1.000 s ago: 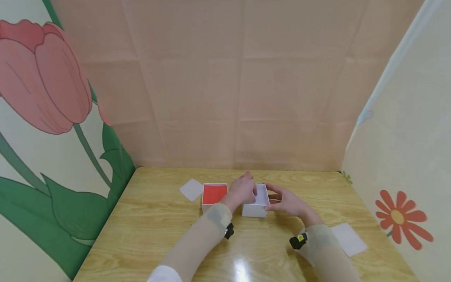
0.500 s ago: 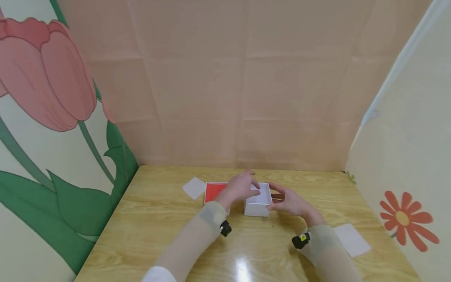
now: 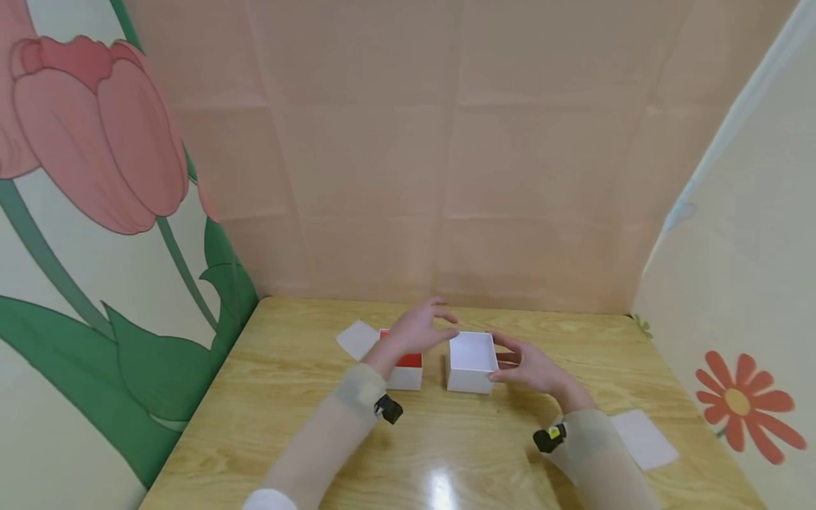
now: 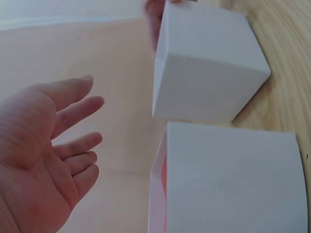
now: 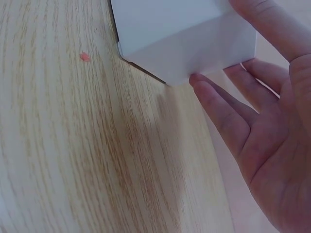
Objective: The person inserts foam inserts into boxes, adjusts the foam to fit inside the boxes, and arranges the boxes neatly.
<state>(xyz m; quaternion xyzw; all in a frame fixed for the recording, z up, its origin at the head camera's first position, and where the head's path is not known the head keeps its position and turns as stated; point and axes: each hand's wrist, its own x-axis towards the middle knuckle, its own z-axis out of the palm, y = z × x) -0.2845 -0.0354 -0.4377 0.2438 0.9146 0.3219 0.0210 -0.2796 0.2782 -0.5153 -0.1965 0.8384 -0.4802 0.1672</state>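
A white open-topped box [image 3: 469, 379] with a pale inside stands on the table. Beside its right wall is my right hand [image 3: 532, 368], thumb at the near corner and index finger at the far one. In the right wrist view, fairly straight fingers [image 5: 223, 109] touch the wall of the box, low down. To the left stands a second white box [image 3: 404, 381] with a red inside, partly covered in the head view by my left hand [image 3: 417, 329]. That hand hangs over it with nothing in it, fingers apart and loosely bent in the left wrist view.
A pale square sheet [image 3: 357, 340] lies left of the boxes. Another pale sheet [image 3: 645, 439] lies at the right, partly behind the right forearm. A peach cloth backdrop [image 3: 446, 156] rises behind the wooden table [image 3: 459, 453]. Flower-printed panels flank it.
My left hand has come up out of the right-hand white box and moved left, its fingers spreading. The right hand stays at that box's right side. The head view has shifted slightly.
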